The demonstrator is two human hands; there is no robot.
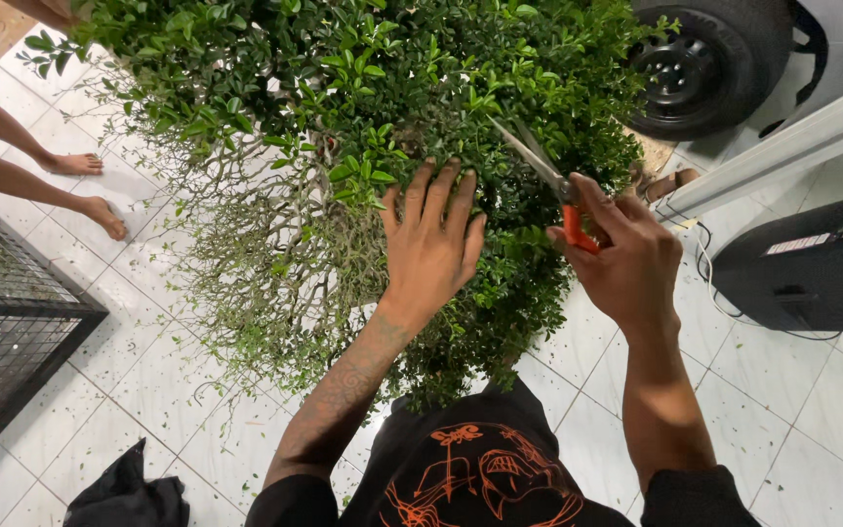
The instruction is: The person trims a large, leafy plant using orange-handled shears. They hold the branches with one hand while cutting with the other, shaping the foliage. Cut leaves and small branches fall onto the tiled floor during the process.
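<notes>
Far left, a black wire cage (2,322) sits on the white tiled floor (792,410); beyond it a second person's bare feet (90,190) stand on the tiles, well apart from the work; a dark cloth (129,493) lies crumpled at the near left edge. Now the centre: a dense small-leaved shrub (343,88) fills the middle of the view, green on top, with a tangle of thin bare twigs (256,263) hanging on its left flank. The left hand (431,244) lies flat on the foliage, fingers spread and open, pressing leaves down, gripping nothing. Just to its right the right hand (626,259) is closed round the orange handles of a pair of scissors (543,166); the blades angle up and away to the left into the leaves, slightly parted, and the tips sit close to the left fingertips. Farther right, a car tyre (709,63) at the far edge, a dark box (812,268) with a cable on the floor.

The risk, as I read it: those blades are near the spread fingers, and leaves hide what lies between, so a snip made blind could nick a fingertip; the pressing palm could also bend a stem into the cut and take off more than meant; loose clippings on smooth tile could make footing slippery for the bare feet nearby.
</notes>
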